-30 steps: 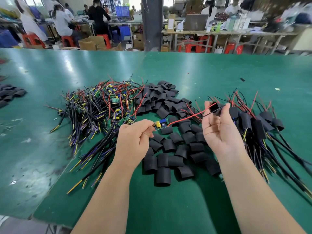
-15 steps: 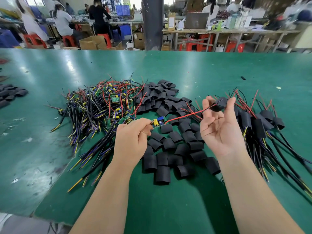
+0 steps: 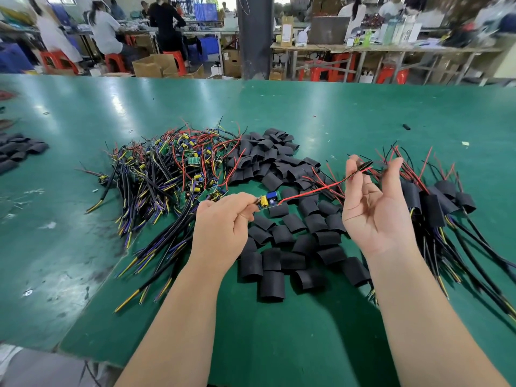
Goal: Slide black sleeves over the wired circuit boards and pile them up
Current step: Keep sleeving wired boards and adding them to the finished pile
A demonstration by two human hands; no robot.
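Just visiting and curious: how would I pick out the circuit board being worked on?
On the green table, find the left hand above the loose black sleeves. It holds a small circuit board with blue and yellow parts. Alone among the boards, it is held up, its wires reaching the right hand.
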